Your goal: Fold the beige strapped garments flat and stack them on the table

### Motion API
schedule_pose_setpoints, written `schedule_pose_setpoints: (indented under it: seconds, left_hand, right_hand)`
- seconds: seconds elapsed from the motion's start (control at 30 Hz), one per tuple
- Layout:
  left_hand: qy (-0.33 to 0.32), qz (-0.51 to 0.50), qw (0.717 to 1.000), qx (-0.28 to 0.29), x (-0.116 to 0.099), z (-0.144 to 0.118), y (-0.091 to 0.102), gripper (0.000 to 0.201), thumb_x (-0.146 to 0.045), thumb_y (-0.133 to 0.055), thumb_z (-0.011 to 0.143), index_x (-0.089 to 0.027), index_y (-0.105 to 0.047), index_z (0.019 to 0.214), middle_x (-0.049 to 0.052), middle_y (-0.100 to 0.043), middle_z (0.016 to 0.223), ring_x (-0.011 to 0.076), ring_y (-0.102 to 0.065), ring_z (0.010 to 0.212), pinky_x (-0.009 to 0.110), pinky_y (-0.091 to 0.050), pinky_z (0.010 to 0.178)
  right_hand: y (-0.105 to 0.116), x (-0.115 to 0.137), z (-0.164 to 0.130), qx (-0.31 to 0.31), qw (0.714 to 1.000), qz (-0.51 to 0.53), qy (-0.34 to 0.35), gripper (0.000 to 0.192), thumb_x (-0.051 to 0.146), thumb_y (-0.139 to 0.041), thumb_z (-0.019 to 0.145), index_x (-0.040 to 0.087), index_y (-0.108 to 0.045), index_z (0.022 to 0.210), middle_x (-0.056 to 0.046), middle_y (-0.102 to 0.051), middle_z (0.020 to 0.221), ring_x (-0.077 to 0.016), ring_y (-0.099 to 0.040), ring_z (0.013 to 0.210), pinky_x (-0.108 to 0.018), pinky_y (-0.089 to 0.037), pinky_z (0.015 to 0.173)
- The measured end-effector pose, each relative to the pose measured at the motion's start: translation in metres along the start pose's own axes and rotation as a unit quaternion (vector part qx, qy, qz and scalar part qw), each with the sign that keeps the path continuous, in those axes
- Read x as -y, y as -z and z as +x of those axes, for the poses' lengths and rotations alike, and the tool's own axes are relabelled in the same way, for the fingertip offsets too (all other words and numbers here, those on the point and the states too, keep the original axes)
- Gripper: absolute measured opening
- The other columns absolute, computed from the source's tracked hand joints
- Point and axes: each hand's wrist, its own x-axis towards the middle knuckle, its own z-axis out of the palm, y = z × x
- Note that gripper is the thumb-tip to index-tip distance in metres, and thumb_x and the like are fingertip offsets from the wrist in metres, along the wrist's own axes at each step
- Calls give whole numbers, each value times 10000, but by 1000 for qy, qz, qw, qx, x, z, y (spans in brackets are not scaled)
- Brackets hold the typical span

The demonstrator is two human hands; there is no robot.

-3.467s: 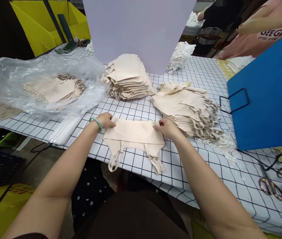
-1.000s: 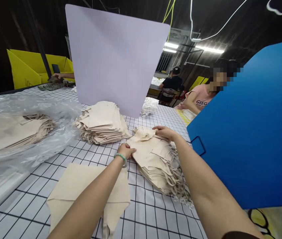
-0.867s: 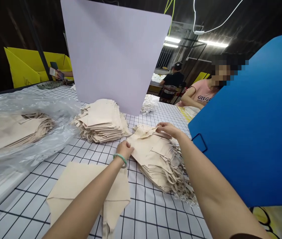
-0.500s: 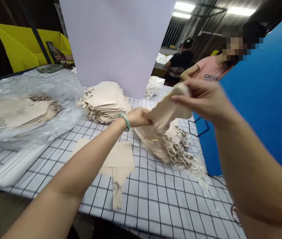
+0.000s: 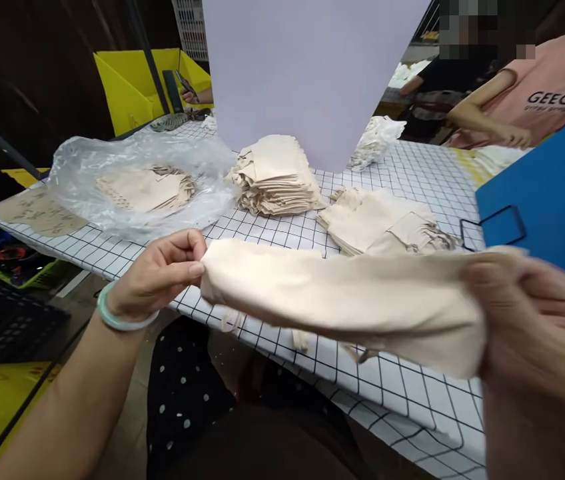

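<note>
A beige fabric piece [image 5: 332, 293] is stretched sideways in front of me, above the table's near edge. My left hand [image 5: 165, 270], with a pale green bangle [image 5: 125, 320] on the wrist, pinches its left end. My right hand [image 5: 537, 320], blurred, grips the other end between thumb and fingers. Behind the cloth, a loose pile of similar beige pieces [image 5: 372, 217] lies on the checked tablecloth [image 5: 407, 380]. Farther back stands a neat stack of them [image 5: 280, 173]. The held piece covers part of the table.
A clear plastic bag [image 5: 77, 173] with more beige pieces lies at the left. A tall lilac panel [image 5: 302, 73] stands behind the stack, a blue panel [image 5: 562, 193] at the right. Beyond it, a person in a pink shirt [image 5: 552, 93] handles white cloth [image 5: 500, 160]. A yellow bin [image 5: 127, 90] stands at the far left.
Both hands have come back from over the right-hand pile, toward me, and moved apart with the fabric piece spread between them. My view has turned left and down.
</note>
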Motion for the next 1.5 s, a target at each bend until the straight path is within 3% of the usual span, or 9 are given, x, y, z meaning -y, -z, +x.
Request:
schedule_pose_setpoints:
  seconds: [0.1,0.3,0.7,0.8,0.9,1.0,1.13,1.33,1.5]
  left_hand:
    - [75,-28,997,-11,23,3,16,289,-324,-815,641,-201,-562,707,-34,-541,593,94,-489,508,221,-443,469]
    - [199,-20,974,-101,101,61,23,315,-234,-792,641,-175,-495,728,-41,-572,610,82,-553,551,213,-480,560]
    - [140,110,977,-114,137,99,27,404,-204,-720,622,-176,-557,991,-35,-607,704,118,-557,592,243,-429,591]
    - [131,166,971,-111,138,104,27,351,-204,-680,677,-178,-556,1005,-7,-621,766,137,-568,640,268,-450,630]
    - [17,339,930,-139,126,91,17,279,-179,-632,748,-186,-570,1020,60,-644,963,191,-598,821,338,-478,771]
    - [-108,488,866,-27,110,60,-7,201,-271,-660,814,-201,-602,993,82,-649,1058,259,-568,1014,412,-429,913]
    - [-73,547,827,106,112,20,-38,221,-289,-748,772,-215,-611,930,50,-684,944,279,-560,980,448,-380,906]
    - [-34,431,900,54,121,-3,-34,67,-166,-590,852,-211,-599,803,24,-651,834,221,-568,917,403,-389,882]
    - [69,242,966,65,105,-39,-14,134,-260,-640,842,-208,-624,965,22,-625,919,178,-585,889,323,-465,831]
  right_hand:
    - [-50,-14,-23,29,990,71,-116,259,512,-767,746,290,-726,873,-52,-726,885,-206,-661,682,-350,-543,503]
    - [-121,-106,11,140,980,-52,-131,427,566,-683,731,178,-696,907,-28,-656,702,-195,-605,665,-321,-480,591]
    - [-126,-128,6,137,966,-212,-58,390,383,-552,811,215,-627,1155,-37,-656,842,-177,-555,623,-345,-471,689]
    - [-127,-131,3,150,953,-262,-31,415,341,-524,833,195,-600,1214,-83,-669,917,-234,-602,752,-393,-491,749]
    - [-124,-127,0,133,927,-345,69,489,308,-486,881,160,-522,1346,-172,-640,1146,-322,-599,1023,-479,-482,869]
    - [-128,-115,5,151,897,-365,200,462,290,-401,961,170,-496,1397,-175,-553,1378,-337,-482,1294,-553,-354,1079]
    - [-161,-94,21,343,847,-297,276,453,306,-326,1011,182,-524,1399,-94,-502,1490,-277,-356,1443,-518,-274,1182]
    - [-235,-83,25,550,752,-220,289,546,439,-253,1034,208,-428,1496,-28,-287,1619,-251,-186,1517,-495,-176,1229]
    - [-258,-103,16,553,737,-231,314,616,559,-262,1011,269,-320,1552,-1,-178,1644,-260,-102,1530,-509,-85,1248]
